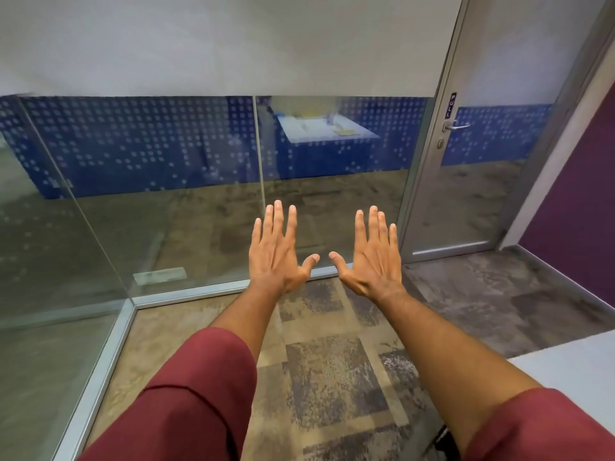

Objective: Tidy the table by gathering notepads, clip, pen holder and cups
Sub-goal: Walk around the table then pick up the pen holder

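Stretching both arms out, I held my left hand (pixel 278 252) and right hand (pixel 372 257) empty, fingers (pixel 278 217) spread wide, the desk (pixel 575 361) beside me untouched.

View: a single head-worn wide-angle camera, looking forward and down.
Facing: a glass partition (pixel 166 194) and door (pixel 466 161) (room corner ahead).
Nearness: both outstretched arms fill the foreground; carpet (pixel 332 377) lies below.
Shared: no second view.
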Motion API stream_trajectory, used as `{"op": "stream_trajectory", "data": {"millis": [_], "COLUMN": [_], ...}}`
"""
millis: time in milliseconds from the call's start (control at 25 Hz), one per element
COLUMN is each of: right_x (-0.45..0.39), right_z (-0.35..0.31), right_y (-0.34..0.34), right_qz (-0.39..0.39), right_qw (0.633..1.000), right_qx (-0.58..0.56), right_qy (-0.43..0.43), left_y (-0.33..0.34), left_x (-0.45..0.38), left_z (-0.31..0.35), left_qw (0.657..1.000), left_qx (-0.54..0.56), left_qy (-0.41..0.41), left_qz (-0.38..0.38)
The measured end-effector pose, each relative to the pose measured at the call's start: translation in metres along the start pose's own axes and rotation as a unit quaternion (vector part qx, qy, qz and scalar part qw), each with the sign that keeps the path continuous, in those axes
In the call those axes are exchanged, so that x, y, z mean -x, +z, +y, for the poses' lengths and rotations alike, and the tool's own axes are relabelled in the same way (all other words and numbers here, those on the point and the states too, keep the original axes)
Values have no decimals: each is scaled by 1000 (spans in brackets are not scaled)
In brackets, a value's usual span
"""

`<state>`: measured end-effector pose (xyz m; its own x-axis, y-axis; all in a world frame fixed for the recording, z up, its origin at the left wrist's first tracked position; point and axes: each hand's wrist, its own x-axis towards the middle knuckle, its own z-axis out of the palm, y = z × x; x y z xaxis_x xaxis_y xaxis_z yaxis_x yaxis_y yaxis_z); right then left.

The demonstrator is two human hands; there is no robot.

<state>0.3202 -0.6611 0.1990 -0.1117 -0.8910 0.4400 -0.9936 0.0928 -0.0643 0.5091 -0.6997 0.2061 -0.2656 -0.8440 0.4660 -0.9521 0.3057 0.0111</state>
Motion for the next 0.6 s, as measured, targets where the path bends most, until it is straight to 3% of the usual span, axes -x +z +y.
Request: {"op": "stream_trajectory", "data": {"millis": [280, 600], "right_x": [-124, -267], "right_z": [40, 96], "right_y": [58, 116], "right_qz": [21, 46], "right_qw": [998, 977], "right_qx": [36, 81], "right_qy": [57, 190], "left_y": [77, 169], "left_x": [-151, -349], "left_z": [7, 40], "left_qw": [997, 980], "left_qx": [35, 76], "left_qy": [63, 186], "left_qz": [10, 8]}}
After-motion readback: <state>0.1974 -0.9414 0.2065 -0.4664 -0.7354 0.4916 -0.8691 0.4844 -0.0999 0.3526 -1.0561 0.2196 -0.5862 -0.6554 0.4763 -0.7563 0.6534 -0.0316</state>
